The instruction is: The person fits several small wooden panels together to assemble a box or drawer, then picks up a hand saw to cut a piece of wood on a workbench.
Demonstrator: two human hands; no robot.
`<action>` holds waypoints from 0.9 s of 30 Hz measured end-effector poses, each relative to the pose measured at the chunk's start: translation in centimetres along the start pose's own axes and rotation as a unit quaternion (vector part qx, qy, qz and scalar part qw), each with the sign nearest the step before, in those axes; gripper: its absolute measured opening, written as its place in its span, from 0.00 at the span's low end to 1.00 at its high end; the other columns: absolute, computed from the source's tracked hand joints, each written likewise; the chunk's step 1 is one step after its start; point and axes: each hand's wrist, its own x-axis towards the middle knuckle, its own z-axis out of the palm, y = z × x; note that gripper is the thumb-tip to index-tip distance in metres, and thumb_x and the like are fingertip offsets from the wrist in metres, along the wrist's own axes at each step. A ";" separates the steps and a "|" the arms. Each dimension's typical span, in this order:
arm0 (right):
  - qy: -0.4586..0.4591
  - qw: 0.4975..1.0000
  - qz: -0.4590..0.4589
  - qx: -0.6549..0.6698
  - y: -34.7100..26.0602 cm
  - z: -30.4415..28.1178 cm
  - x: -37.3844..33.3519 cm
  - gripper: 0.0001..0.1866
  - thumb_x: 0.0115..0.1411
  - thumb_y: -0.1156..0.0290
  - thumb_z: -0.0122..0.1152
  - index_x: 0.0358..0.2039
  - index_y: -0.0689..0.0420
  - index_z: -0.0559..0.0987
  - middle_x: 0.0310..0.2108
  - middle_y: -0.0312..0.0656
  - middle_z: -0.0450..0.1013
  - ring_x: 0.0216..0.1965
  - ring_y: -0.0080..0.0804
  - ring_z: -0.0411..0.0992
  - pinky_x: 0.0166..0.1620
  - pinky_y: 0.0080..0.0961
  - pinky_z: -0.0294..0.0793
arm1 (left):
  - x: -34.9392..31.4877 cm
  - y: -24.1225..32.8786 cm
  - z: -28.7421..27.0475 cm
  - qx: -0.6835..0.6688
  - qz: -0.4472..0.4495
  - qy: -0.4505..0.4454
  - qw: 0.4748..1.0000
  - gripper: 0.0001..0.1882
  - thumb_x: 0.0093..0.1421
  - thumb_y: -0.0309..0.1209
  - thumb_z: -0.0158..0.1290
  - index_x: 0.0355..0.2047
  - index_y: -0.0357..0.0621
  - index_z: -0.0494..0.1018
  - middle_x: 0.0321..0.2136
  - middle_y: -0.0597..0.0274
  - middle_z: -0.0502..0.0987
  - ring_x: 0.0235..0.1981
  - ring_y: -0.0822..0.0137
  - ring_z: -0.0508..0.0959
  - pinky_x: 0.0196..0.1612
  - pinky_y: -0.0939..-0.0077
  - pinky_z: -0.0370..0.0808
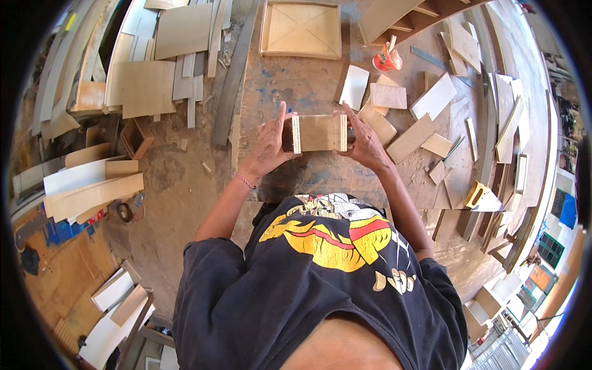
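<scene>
Between my hands is a small plywood box piece (319,134), with a brown board in the middle and two end panels showing pale layered edges. My left hand (269,143) grips its left end panel, thumb low and index finger pointing up. The right end panel is gripped by my right hand (365,140) in much the same way. The piece is over the near part of the worktable (271,86); whether it rests on the top or is lifted, I cannot tell. My palms hide the outer faces of both end panels.
A shallow wooden tray (301,29) lies at the table's far side. To its right are a red-and-white tub (386,58) and a wooden shelf unit (401,18). Several board offcuts (410,137) and a yellow-handled saw (482,196) spread rightward. Panels (142,86) are stacked on the left.
</scene>
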 end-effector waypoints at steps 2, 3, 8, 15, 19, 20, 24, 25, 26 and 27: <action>-0.002 1.000 0.007 0.005 0.2 0.1 0.1 0.60 0.31 0.74 0.73 0.63 0.51 0.46 0.53 0.39 0.65 0.48 0.41 0.66 0.51 0.33 0.67 | 0.0 -0.2 0.2 -0.010 -0.007 0.002 1.000 0.64 0.35 0.38 0.68 0.63 0.41 0.33 0.53 0.57 0.66 0.53 0.58 0.66 0.54 0.64 0.58; -0.006 1.000 0.014 0.010 0.2 0.1 0.1 0.60 0.31 0.74 0.73 0.63 0.51 0.46 0.53 0.39 0.65 0.49 0.41 0.65 0.52 0.33 0.67 | 0.1 -0.3 0.3 -0.015 -0.010 0.002 1.000 0.64 0.35 0.38 0.68 0.63 0.41 0.33 0.53 0.57 0.66 0.53 0.57 0.66 0.54 0.64 0.58; -0.003 1.000 0.010 0.002 0.1 0.0 0.0 0.59 0.32 0.75 0.73 0.63 0.51 0.47 0.53 0.39 0.65 0.49 0.40 0.66 0.53 0.33 0.66 | 0.1 -0.5 0.5 -0.010 -0.010 0.000 1.000 0.65 0.34 0.37 0.68 0.63 0.40 0.33 0.52 0.57 0.67 0.52 0.58 0.67 0.52 0.63 0.60; 0.010 1.000 0.001 0.018 0.0 0.0 0.0 0.59 0.30 0.76 0.73 0.63 0.52 0.47 0.52 0.38 0.66 0.46 0.39 0.67 0.52 0.33 0.66 | 0.4 -0.4 0.3 -0.018 -0.005 -0.008 1.000 0.64 0.34 0.37 0.68 0.63 0.38 0.35 0.51 0.55 0.67 0.50 0.56 0.68 0.53 0.63 0.62; 0.017 1.000 -0.007 0.010 0.3 0.2 -0.1 0.59 0.30 0.76 0.73 0.63 0.53 0.48 0.51 0.39 0.67 0.44 0.39 0.67 0.51 0.33 0.67 | 0.4 -0.4 0.2 0.011 -0.001 -0.009 1.000 0.64 0.34 0.37 0.69 0.63 0.38 0.35 0.50 0.56 0.68 0.50 0.57 0.68 0.52 0.64 0.62; 0.015 1.000 -0.003 0.007 0.3 0.2 -0.1 0.59 0.30 0.76 0.73 0.63 0.53 0.48 0.51 0.39 0.67 0.44 0.39 0.67 0.51 0.33 0.66 | 0.4 -0.4 0.2 0.014 0.001 -0.010 1.000 0.64 0.34 0.37 0.69 0.63 0.38 0.36 0.50 0.56 0.68 0.50 0.57 0.69 0.52 0.64 0.62; 0.012 1.000 -0.002 0.001 0.1 0.1 -0.2 0.60 0.30 0.76 0.73 0.63 0.53 0.47 0.52 0.39 0.66 0.45 0.39 0.67 0.52 0.34 0.66 | 0.4 -0.2 0.1 0.016 0.000 -0.013 1.000 0.64 0.33 0.37 0.69 0.63 0.38 0.35 0.50 0.57 0.67 0.50 0.58 0.68 0.51 0.64 0.63; 0.013 1.000 -0.006 0.001 0.0 0.0 -0.2 0.60 0.30 0.75 0.73 0.63 0.53 0.46 0.52 0.40 0.66 0.45 0.40 0.67 0.52 0.34 0.66 | 0.4 -0.2 0.1 0.016 0.002 -0.014 1.000 0.65 0.33 0.37 0.69 0.63 0.38 0.35 0.51 0.56 0.67 0.50 0.58 0.68 0.51 0.64 0.63; 0.008 1.000 -0.001 0.002 -0.1 -0.1 -0.2 0.61 0.30 0.75 0.73 0.63 0.54 0.46 0.52 0.40 0.65 0.45 0.40 0.67 0.52 0.34 0.65 | 0.4 -0.2 0.1 0.016 0.003 -0.014 1.000 0.65 0.33 0.37 0.69 0.63 0.38 0.34 0.51 0.56 0.67 0.50 0.58 0.68 0.52 0.64 0.63; 0.002 1.000 0.005 0.002 -0.2 -0.2 -0.3 0.62 0.30 0.74 0.74 0.63 0.54 0.45 0.53 0.41 0.65 0.46 0.40 0.66 0.52 0.34 0.65 | 0.4 -0.2 0.1 0.015 0.004 -0.015 1.000 0.66 0.33 0.37 0.69 0.63 0.38 0.33 0.51 0.56 0.66 0.51 0.57 0.68 0.52 0.64 0.63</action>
